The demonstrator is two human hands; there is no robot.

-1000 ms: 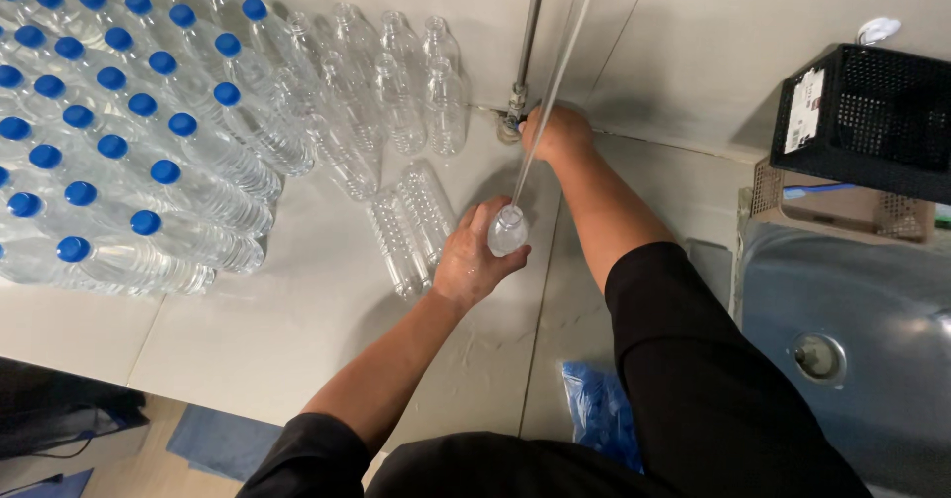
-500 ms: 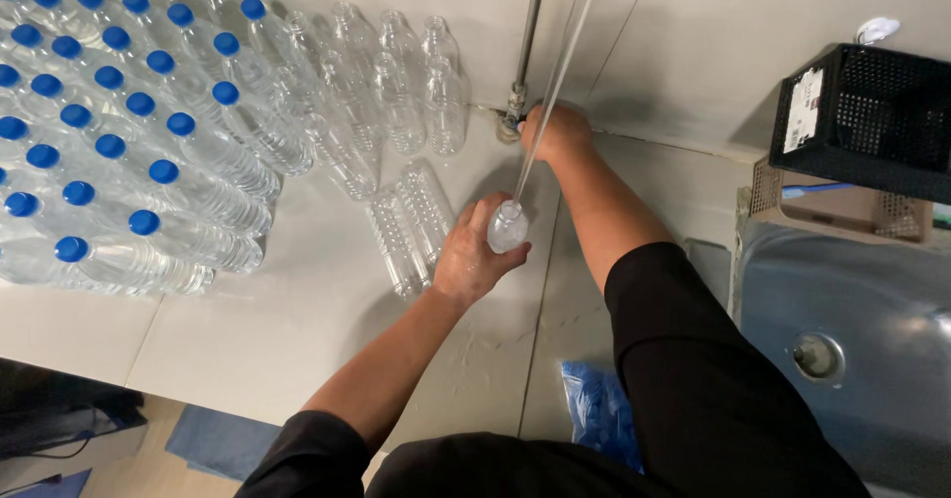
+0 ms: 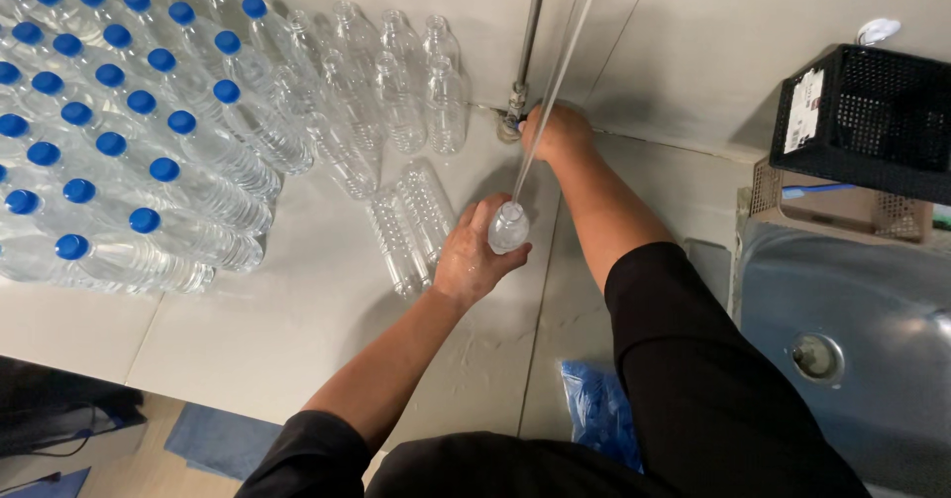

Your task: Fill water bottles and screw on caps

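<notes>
Head view: left hand (image 3: 474, 255) grips clear bottle (image 3: 508, 228) firmly.

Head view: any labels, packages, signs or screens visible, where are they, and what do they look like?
Label: white rectangular sticker with dark print, on the left face of the black mesh crate at upper right, above the metal sink.
Blue plastic bag: crumpled, on the floor beside the sink.
No signs or screens.
</notes>
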